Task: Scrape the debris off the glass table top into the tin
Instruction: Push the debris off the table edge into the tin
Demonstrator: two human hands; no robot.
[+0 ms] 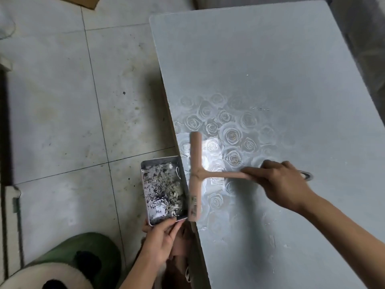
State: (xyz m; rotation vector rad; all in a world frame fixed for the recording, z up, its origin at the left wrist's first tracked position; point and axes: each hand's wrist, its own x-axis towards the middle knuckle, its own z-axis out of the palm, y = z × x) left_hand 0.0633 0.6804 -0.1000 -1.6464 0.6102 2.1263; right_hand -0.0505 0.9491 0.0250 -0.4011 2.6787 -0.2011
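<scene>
Tin full of grey debris sits against table left edge, left hand gripping its near end, right hand closed on wooden scraper handle, blade near that edge.

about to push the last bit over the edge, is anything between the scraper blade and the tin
Nothing visible. The wooden scraper, held by the right hand, has its blade at the edge of the glass table top. The left hand holds the tin right against that edge, just below it.
</scene>
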